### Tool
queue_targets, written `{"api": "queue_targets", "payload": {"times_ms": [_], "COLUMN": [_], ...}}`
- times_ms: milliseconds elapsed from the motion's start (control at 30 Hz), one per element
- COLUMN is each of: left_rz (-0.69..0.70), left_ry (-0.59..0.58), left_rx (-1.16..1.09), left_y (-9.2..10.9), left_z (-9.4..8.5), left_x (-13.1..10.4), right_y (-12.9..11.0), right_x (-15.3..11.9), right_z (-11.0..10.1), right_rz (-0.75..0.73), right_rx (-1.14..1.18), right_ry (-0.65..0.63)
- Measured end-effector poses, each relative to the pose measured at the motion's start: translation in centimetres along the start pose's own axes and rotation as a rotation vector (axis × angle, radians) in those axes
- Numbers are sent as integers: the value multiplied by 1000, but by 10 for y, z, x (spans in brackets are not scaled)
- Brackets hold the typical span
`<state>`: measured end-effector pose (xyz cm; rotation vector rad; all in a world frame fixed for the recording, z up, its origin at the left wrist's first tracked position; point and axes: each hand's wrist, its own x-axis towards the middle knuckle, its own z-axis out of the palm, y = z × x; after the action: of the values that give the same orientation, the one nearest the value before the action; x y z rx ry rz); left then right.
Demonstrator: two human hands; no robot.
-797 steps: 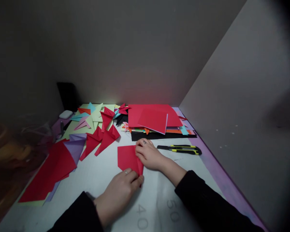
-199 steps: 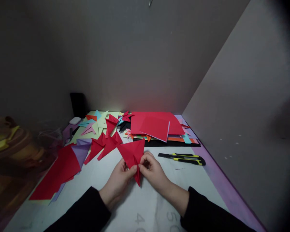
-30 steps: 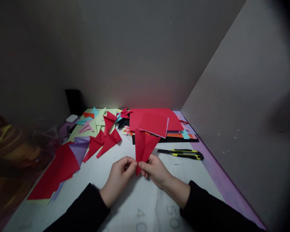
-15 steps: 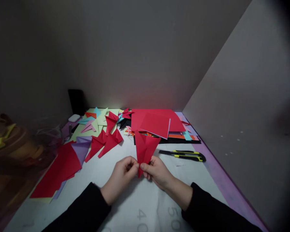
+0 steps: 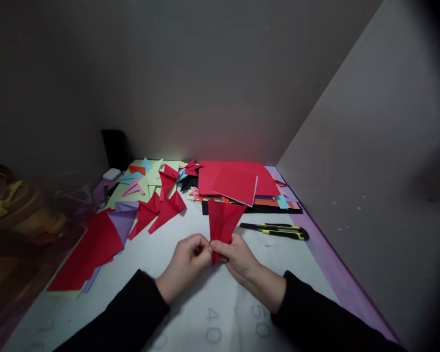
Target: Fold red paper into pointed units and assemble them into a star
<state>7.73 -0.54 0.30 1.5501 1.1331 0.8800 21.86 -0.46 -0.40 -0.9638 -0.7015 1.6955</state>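
Observation:
A folded piece of red paper, wide at the top and narrowing to a point below, is held above the white table mat. My left hand pinches its left edge near the lower tip. From the other side my right hand grips the same paper, thumb lying across its front. The fingers behind the paper are hidden. Beyond my left hand lie two red folded paper pieces, side by side, with another red folded piece farther back.
Red and purple sheets lie at the left. A black-and-yellow utility knife rests to the right, below stacked red paper. Several coloured folded pieces sit at the back left, near a white case. Walls stand behind and right.
The red paper has turned slightly, and its creased front now looks flatter. Both hands keep their grip near the lower tip. The whole view has shifted a little.

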Motion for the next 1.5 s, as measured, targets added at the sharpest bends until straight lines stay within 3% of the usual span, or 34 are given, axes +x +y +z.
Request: {"api": "queue_targets", "payload": {"times_ms": [300, 467, 567, 733, 933, 1233, 1367, 1500], "left_rz": [-1, -30, -57, -93, -130, -186, -184, -119], "left_ry": [-9, 128, 150, 166, 114, 193, 262, 391], "left_rx": [-25, -29, -12, -40, -236, -425, -458, -453], "left_y": [1, 2, 2, 1, -5, -8, -7, -9], "left_z": [3, -1, -2, -3, -6, -6, -8, -22], "left_x": [0, 3, 3, 2, 5, 7, 9, 18], "right_y": [4, 4, 3, -3, 3, -1, -1, 0], "right_x": [2, 4, 2, -2, 0, -1, -3, -7], "right_z": [-1, -7, -5, 2, -2, -4, -5, -6], "right_rz": [-78, -142, -176, -251, -125, -126, -143, -121], "right_rx": [-14, -302, -466, -529, -527, -565, -673, -730], "right_ry": [33, 125, 119, 99, 117, -44, -8, -20]}}
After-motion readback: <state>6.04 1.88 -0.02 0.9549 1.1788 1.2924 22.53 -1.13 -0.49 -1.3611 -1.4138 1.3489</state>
